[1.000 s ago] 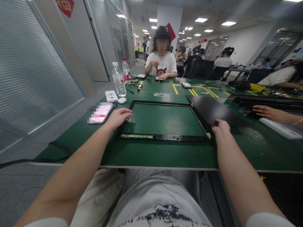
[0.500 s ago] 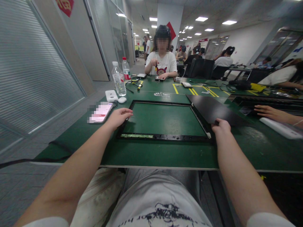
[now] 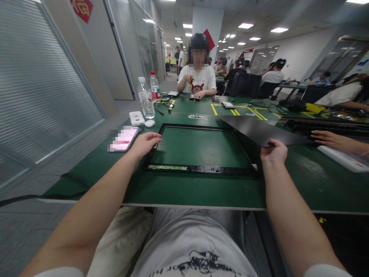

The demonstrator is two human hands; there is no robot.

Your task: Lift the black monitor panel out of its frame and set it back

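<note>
A black rectangular frame (image 3: pixel 219 169), like a screen bezel, lies flat on the green table (image 3: pixel 187 192). Along its near side, at the left, runs a green circuit strip (image 3: pixel 168 167). My left hand (image 3: pixel 147 143) grips the frame's left side, fingertips curled over the rim. To the right, my right hand (image 3: pixel 275 152) pinches the near edge of a thin dark panel (image 3: pixel 250 129). That panel is tilted up off the table and overlaps the frame's right side. A small white tab (image 3: pixel 255 167) shows at the frame's near right corner.
A phone (image 3: pixel 125 138), a white case (image 3: pixel 136 118) and two bottles (image 3: pixel 146 100) stand at the left. On the right are another person's hand (image 3: pixel 331 139), a long white object (image 3: pixel 343 158) and black parts. Someone works across the table, among cables (image 3: pixel 164 104).
My right hand has risen slightly and moved right, lifting the panel's near edge so it tilts more. My left hand stays on the frame.
</note>
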